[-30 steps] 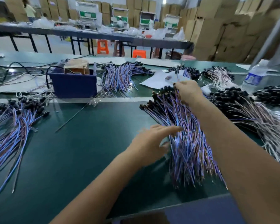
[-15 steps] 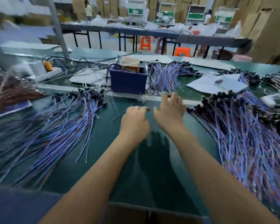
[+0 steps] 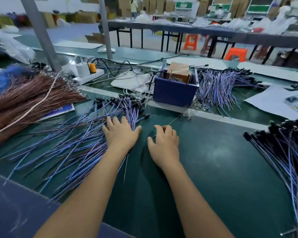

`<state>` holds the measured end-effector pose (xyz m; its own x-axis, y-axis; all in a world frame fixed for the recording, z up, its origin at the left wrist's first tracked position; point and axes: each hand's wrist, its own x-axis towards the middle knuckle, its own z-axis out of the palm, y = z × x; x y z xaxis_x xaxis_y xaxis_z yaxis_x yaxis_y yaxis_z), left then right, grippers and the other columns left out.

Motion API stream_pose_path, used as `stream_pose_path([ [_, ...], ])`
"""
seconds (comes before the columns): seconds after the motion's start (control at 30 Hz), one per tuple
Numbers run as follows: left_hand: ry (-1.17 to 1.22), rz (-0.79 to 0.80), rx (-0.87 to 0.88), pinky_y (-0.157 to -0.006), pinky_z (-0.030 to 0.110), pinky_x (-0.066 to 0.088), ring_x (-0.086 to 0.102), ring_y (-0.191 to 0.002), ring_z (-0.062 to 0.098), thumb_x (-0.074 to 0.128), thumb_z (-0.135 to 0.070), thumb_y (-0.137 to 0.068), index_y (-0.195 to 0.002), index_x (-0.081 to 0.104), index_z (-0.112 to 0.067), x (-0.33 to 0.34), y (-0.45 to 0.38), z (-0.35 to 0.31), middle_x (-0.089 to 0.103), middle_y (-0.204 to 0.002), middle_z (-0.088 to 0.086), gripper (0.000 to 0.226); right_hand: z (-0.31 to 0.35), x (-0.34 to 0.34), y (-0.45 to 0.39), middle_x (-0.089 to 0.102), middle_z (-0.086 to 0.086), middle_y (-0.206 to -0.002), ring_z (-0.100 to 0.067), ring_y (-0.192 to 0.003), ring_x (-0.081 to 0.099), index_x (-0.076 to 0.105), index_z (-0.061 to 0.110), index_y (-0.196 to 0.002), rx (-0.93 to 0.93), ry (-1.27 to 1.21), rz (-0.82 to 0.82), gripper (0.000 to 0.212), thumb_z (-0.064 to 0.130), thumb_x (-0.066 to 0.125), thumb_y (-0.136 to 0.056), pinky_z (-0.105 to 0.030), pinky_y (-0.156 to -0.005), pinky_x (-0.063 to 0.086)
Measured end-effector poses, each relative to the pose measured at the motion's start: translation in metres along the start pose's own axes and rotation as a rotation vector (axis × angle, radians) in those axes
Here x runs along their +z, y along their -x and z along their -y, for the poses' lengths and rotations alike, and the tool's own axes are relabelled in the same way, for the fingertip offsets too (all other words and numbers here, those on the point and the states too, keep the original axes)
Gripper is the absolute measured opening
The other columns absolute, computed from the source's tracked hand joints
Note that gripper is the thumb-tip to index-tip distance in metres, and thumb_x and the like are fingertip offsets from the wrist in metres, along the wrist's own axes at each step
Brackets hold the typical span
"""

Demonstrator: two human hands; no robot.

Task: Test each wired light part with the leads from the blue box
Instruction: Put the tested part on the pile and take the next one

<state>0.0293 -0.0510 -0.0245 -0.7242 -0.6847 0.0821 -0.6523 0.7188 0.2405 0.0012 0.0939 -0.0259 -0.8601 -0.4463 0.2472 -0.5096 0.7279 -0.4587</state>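
Far left: brown wire bundle (image 3: 29, 98), not the job rn. Next right, loose pile of blue/purple wired light parts (image 3: 86, 134) fanned on the green mat (image 3: 213, 160); black heads at the far end, bare wire tails toward the near-left, so long axis runs far-right to near-left.

Left hand (image 3: 120, 133) lies flat on the right edge of that pile, fingers spread and straight, pressing wires, not gripping any. So L hand is the one on the parts.

Right hand (image 3: 164, 139) is just beside it on bare mat, fingers curled over a thin metal lead (image 3: 175, 119). Looks like a pinch but can't tell for sure, tips are hidden. Lead runs far-right toward the blue box (image 3: 175, 92), straight ahead of the R hand and well apart from it.

Blue box holds a brown cardboard piece (image 3: 178, 73) plus wires coming out; anything else inside is hidden.

Behind and right of box: 2nd blue-wire pile (image 3: 220, 88). Near right edge: 3rd pile (image 3: 286, 148), heads far, well apart from both hands.

Guess: next is pull one part out w/ L, bring lead to its tail w/ R.
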Motion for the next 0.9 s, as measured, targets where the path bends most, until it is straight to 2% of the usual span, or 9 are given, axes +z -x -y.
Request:
stream_pose_path([
  [0.13,0.034,-0.067,0.083,-0.107,0.053,0.024,0.027,-0.138,0.032,0.043,-0.048,-0.098,-0.142,0.038,-0.028,-0.002,-0.025,0.002,0.042,-0.147,0.005,0.049,-0.004,-0.001,-0.002,0.040,-0.004,-0.136,-0.023,-0.125,0.032,0.045,0.020,-0.137,0.016,-0.057,0.000,0.045,0.034,0.049,-0.094,-0.033,-0.107,0.021],
  [0.33,0.418,-0.196,0.059,-0.092,0.041,0.041,0.056,-0.114,0.027,0.059,-0.055,-0.089,-0.119,0.068,-0.031,-0.009,-0.040,0.012,0.066,-0.119,-0.003,0.040,-0.006,-0.006,-0.002,0.047,-0.001,-0.128,-0.020,-0.121,0.038,0.056,0.020,-0.128,0.055,-0.208,-0.026,0.035,0.028,0.051,-0.094,-0.031,-0.105,0.027],
  [0.4,0.581,-0.224,0.087,-0.093,0.043,0.045,0.058,-0.110,0.027,0.060,-0.044,-0.092,-0.112,0.072,-0.026,-0.010,-0.036,0.011,0.067,-0.117,-0.001,0.030,-0.006,-0.007,-0.002,0.048,0.000,-0.125,-0.019,-0.120,0.039,0.058,0.019,-0.124,0.064,-0.248,-0.029,0.032,0.026,0.052,-0.094,-0.031,-0.105,0.028],
  [0.47,0.669,-0.317,0.105,-0.099,0.041,0.039,0.053,-0.114,0.028,0.060,-0.032,-0.094,-0.110,0.073,-0.020,-0.013,-0.031,0.008,0.066,-0.117,-0.001,0.024,-0.008,-0.007,-0.002,0.052,0.000,-0.120,-0.019,-0.117,0.042,0.061,0.018,-0.120,0.072,-0.309,-0.035,0.028,0.023,0.052,-0.094,-0.032,-0.103,0.031],
  [0.53,0.617,-0.401,0.118,-0.092,0.034,0.028,0.047,-0.114,0.027,0.056,-0.024,-0.096,-0.107,0.072,-0.020,-0.020,-0.023,0.000,0.065,-0.110,-0.006,0.020,-0.010,-0.009,-0.002,0.056,0.003,-0.110,-0.015,-0.109,0.048,0.065,0.018,-0.112,0.096,-0.468,-0.063,0.022,0.019,0.053,-0.093,-0.030,-0.097,0.038],
  [0.63,0.639,-0.393,0.330,-0.090,0.039,0.036,0.052,-0.102,0.029,0.053,-0.012,-0.097,-0.100,0.070,-0.018,-0.039,-0.005,-0.025,0.062,-0.087,-0.009,0.019,-0.013,-0.016,0.000,0.065,0.012,-0.082,-0.003,-0.082,0.059,0.066,0.024,-0.091,0.172,-0.803,-0.080,0.018,0.013,0.052,-0.093,-0.019,-0.074,0.043],
  [0.73,0.658,-0.298,0.703,-0.098,0.047,0.035,0.048,-0.110,0.030,0.055,-0.009,-0.094,-0.097,0.072,-0.017,-0.052,0.023,-0.063,0.066,-0.108,-0.005,0.018,-0.023,-0.026,-0.004,0.065,0.005,-0.065,-0.008,-0.065,0.059,0.066,0.016,-0.089,0.191,-1.167,0.007,0.023,0.007,0.046,-0.098,-0.019,-0.063,0.047],
  [0.83,0.601,-0.179,0.959,-0.104,0.055,0.029,0.037,-0.127,0.030,0.054,-0.019,-0.094,-0.095,0.073,-0.027,-0.047,0.052,-0.095,0.056,-0.132,-0.005,0.021,-0.045,-0.040,-0.009,0.062,0.004,-0.077,-0.006,-0.070,0.060,0.059,0.014,-0.090,0.361,-1.388,0.118,0.024,0.009,0.039,-0.102,-0.016,-0.058,0.050],
  [0.9,0.564,-0.145,0.991,-0.110,0.051,0.021,0.030,-0.134,0.027,0.054,-0.013,-0.084,-0.093,0.074,-0.032,-0.030,0.070,-0.108,0.049,-0.142,-0.007,0.029,-0.069,-0.048,-0.006,0.061,0.003,-0.087,-0.002,-0.075,0.063,0.056,0.014,-0.094,0.471,-1.494,0.135,0.022,0.008,0.037,-0.103,-0.014,-0.064,0.052],
])
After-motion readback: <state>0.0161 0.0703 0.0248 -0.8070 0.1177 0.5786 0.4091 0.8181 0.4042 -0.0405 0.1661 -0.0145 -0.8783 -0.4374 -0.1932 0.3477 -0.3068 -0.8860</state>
